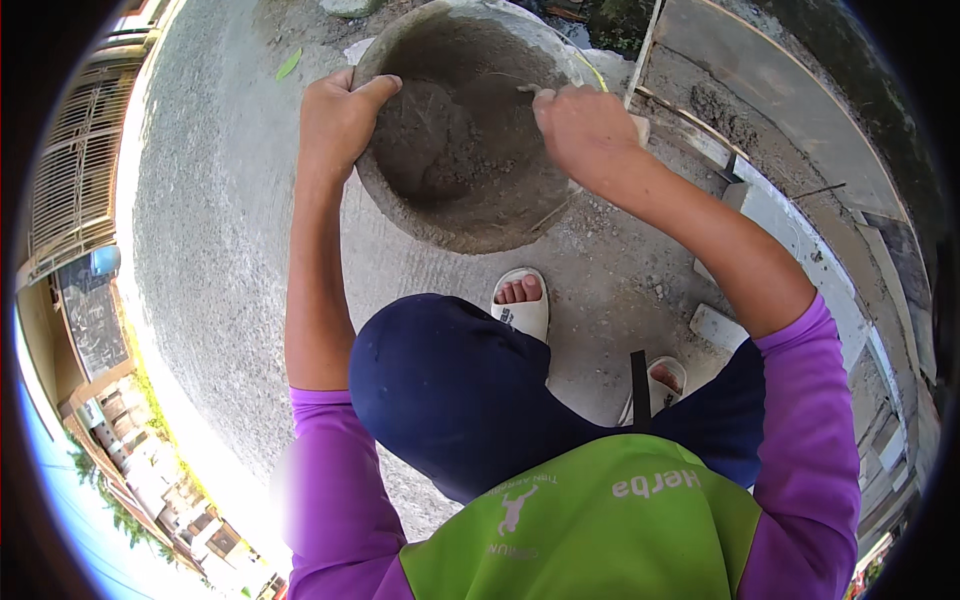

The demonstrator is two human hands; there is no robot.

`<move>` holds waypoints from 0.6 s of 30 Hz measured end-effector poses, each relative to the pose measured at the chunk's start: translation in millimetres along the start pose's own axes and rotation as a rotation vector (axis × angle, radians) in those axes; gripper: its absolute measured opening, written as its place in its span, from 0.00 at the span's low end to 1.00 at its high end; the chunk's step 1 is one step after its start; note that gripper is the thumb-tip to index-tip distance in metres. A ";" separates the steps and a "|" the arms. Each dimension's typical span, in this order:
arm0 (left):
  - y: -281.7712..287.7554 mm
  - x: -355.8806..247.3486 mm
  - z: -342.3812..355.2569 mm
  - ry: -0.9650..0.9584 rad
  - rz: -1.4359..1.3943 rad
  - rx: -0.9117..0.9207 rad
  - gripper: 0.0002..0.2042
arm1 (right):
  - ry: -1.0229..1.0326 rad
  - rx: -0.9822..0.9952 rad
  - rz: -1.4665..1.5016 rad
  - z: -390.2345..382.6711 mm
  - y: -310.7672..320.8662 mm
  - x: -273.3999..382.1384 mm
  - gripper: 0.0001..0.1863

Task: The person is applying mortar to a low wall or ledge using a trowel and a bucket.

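Concrete ground under hands-held mortar pan

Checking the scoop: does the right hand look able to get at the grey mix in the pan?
Probably yes: the right hand grips the pan rim, and the grey mix lies uncovered just inside.

left hand grips pan rim | right hand grips opposite rim | mortar inside

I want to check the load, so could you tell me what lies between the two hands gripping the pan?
In the head view, a heap of grey, damp-looking mortar lies inside the round pan, between the left hand and right hand on opposite rims.
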State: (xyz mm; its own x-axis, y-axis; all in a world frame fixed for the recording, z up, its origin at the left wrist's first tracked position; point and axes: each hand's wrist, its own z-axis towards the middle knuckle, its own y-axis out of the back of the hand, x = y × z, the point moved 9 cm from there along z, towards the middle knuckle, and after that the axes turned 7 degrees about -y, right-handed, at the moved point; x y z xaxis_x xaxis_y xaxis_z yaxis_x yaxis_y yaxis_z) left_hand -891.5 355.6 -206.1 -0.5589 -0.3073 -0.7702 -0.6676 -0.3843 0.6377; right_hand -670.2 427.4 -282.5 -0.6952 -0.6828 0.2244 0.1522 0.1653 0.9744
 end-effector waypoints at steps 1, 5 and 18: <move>-1.6 -2.6 -0.7 -0.025 0.021 0.003 0.12 | 0.028 0.002 -0.007 20.1 -17.9 15.9 0.09; -15.8 -30.2 -11.6 -0.118 0.101 0.005 0.15 | 0.046 0.041 -0.220 72.2 -83.8 40.6 0.09; -43.8 -46.6 -43.3 -0.272 0.191 -0.051 0.15 | 0.313 0.557 -0.001 11.5 -126.8 80.5 0.12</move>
State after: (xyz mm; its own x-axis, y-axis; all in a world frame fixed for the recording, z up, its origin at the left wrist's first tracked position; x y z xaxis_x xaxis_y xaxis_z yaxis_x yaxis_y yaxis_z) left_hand -814.9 349.0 -198.5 -0.7868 -0.1372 -0.6017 -0.5164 -0.3876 0.7636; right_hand -753.5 359.7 -388.1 -0.4441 -0.8450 0.2979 -0.2955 0.4520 0.8416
